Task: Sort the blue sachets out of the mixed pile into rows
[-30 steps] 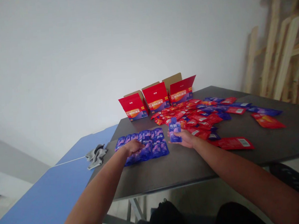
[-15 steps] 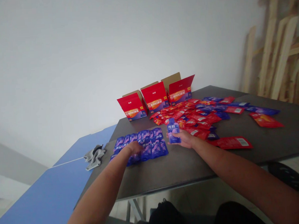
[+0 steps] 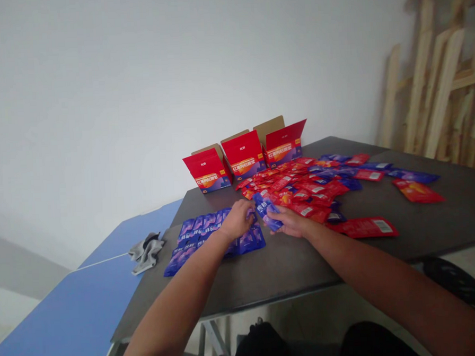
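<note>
A blue-purple pouch (image 3: 266, 211) with white print is gripped by my right hand (image 3: 289, 221), tilted with its top toward the left. Close beside its upper end is my left hand (image 3: 239, 219), fingers curved and a little apart; I see nothing in it, though the fingertips are partly hidden. Below my left hand lie rows of blue-purple pouches (image 3: 193, 239), flat and overlapping on the dark table (image 3: 298, 265). My left wrist and hand cover part of these rows.
A loose heap of red pouches (image 3: 313, 187) with some blue ones spreads to the right. Three open red boxes (image 3: 242, 159) stand behind. A grey cloth (image 3: 148, 252) lies at left by the blue tabletop (image 3: 92, 297). Wooden boards (image 3: 444, 93) lean at the far right.
My left hand has moved up and right from the laid-out pouches to the held pouch. My right hand has tilted that pouch leftward; another pouch shows at the rows' front left.
</note>
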A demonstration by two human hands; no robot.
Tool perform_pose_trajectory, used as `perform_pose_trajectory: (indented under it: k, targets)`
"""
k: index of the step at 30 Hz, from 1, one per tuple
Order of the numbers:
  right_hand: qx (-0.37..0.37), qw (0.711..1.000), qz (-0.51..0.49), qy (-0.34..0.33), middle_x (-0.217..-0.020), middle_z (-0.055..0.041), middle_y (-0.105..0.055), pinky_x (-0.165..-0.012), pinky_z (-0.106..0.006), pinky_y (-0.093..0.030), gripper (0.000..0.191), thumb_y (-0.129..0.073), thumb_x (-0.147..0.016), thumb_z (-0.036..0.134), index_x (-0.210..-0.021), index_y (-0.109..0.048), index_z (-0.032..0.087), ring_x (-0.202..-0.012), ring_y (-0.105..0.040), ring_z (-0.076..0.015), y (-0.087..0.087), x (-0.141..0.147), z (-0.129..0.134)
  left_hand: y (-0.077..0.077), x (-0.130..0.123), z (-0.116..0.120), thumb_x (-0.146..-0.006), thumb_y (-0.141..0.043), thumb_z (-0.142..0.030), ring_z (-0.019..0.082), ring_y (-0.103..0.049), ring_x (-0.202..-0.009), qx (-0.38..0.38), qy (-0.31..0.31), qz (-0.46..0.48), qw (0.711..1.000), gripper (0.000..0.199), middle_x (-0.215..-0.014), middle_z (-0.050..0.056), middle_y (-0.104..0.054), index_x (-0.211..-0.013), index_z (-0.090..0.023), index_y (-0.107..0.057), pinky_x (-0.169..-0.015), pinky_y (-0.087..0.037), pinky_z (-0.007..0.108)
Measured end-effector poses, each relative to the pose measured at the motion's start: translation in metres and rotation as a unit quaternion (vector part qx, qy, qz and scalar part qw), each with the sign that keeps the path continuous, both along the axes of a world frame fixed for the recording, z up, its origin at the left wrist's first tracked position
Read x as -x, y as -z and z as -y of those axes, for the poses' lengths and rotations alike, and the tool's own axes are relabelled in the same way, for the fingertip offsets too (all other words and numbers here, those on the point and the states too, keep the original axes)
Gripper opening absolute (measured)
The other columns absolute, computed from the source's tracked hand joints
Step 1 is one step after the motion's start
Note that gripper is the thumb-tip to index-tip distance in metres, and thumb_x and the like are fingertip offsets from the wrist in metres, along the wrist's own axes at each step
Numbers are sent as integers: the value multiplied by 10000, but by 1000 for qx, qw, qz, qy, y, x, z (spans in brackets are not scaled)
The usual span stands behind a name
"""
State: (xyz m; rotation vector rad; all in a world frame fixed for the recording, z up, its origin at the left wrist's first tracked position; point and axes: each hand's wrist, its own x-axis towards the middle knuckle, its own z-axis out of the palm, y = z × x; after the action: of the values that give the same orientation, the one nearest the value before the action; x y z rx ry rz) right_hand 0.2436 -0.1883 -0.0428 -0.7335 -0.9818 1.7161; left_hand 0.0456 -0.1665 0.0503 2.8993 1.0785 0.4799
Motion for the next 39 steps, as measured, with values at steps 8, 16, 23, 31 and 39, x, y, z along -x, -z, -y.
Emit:
perform_pose_trajectory:
  k: [8,16,23,31,39]
  targets:
    - [-19,998,51,-25,-805,-12,-623,-428,-218,-480,356,-718,-701,273,-996,-523,225,-665,-617,-150,0,2,2,-4,-29,15,-807,-531,-244,282,-260,-1326,-144,72,-217,963,576,-1403,104,-391,-1357,-241,-364,-1059,-190,506]
    - [-21,999,-15,23,-917,-44,-657,-449,-188,-470,327,-691,-729,202,-1039,-588,215,-750,-638,-152,-2,0,-2,7,-31,13,-765,-575,-326,329,-427,-1171,15,-72,-172,982,483,-1186,180,-509,-1207,-144,-507,-1028,-270,425]
    - [-28,996,-61,62,-918,-52,-675,-549,-208,-502,176,-660,-785,253,-947,-640,187,-762,-629,-138,1,1,-9,6,-15,10,-797,-508,-515,307,-466,-1166,90,-63,-147,983,705,-1252,132,-442,-1408,-244,-285,-985,-345,387]
    - [37,993,-85,69,-767,-70,-648,-658,-268,-510,200,-560,-848,330,-907,-618,149,-704,-624,-144,4,-4,-15,4,-1,-41,-811,-389,-625,343,-444,-1199,134,-418,-47,898,679,-1238,217,-501,-1262,-118,-433,-951,-357,394]
    - [-2,994,-91,55,-753,-39,-622,-616,-247,-448,161,-601,-787,230,-932,-630,165,-675,-578,-128,1,-3,-10,41,-10,-59,-688,-444,-718,402,-342,-1275,167,-549,-30,818,907,-1359,290,-357,-1312,-66,-360,-953,-346,460]
